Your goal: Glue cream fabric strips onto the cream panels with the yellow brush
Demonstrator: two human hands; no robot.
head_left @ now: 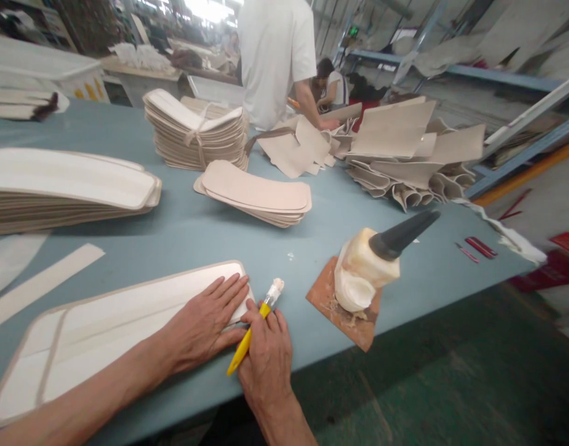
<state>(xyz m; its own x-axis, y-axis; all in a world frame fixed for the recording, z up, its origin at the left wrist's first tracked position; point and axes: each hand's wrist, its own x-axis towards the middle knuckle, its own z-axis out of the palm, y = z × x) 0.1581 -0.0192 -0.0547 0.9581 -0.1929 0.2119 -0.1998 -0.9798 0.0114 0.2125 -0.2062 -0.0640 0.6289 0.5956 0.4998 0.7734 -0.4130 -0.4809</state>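
Observation:
A long white panel with a beige border (126, 310) lies slanting along the near edge of the table. My left hand (203, 325) rests flat on its right end, fingers stretched out. Just beside it, at the panel's right corner, my right hand (268, 347) is closed around a yellow brush (241, 353), whose white-coated bristles point up and away. To the right, a glue-smeared white container (353, 279) with a dark conical top stands on a brown square board (324, 297).
Stacked panels lie at the left (70, 179) and centre (259, 189), with a tied bundle (198, 133) behind. Loose beige pieces (395, 136) fill the back right. Red tools (480, 248) lie near the right edge. A person in a white shirt (277, 62) stands across the table.

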